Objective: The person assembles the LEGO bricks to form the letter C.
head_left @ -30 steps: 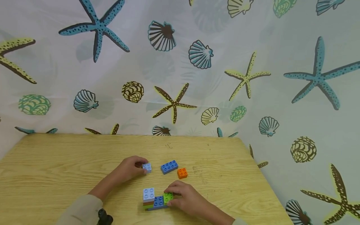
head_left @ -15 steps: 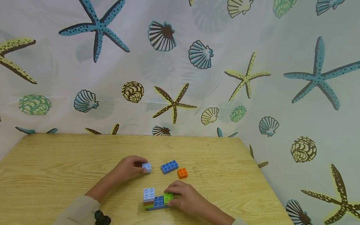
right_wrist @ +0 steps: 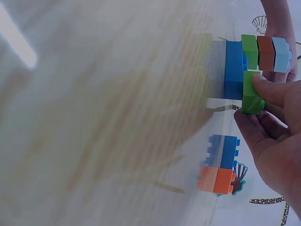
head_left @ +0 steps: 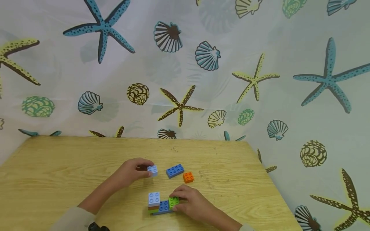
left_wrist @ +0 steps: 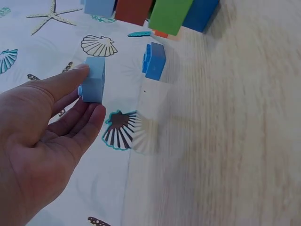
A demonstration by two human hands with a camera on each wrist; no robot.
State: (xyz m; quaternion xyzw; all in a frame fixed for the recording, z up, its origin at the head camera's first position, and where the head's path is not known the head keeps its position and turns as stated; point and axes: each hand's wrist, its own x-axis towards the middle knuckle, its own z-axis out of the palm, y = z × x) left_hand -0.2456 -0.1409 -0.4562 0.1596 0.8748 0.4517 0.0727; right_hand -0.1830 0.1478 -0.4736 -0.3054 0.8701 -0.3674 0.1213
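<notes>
My left hand [head_left: 130,173] pinches a light blue toy building brick [head_left: 152,170] between thumb and fingers; the left wrist view shows the brick's [left_wrist: 94,84] side, its studs turned toward the palm. Closer to me, my right hand [head_left: 190,200] grips a bright green brick [head_left: 174,201] on the right end of a long blue brick [head_left: 163,206]. At that blue brick's other end stands a stack: a green brick [right_wrist: 249,51], a brown one [right_wrist: 265,54] and, on top, another light blue brick [head_left: 154,199]. Studs show between the stack and the gripped green brick.
Beyond my right hand, a second long blue brick [head_left: 175,171] and a small orange brick [head_left: 188,177] lie side by side on the wooden table [head_left: 72,160]. A cloth [head_left: 185,64] printed with shells and starfish hangs behind the table and along its right side.
My left hand has raised the light blue brick slightly and shifted it a little to the right, tilting it. My right hand keeps its grip on the green brick in place.
</notes>
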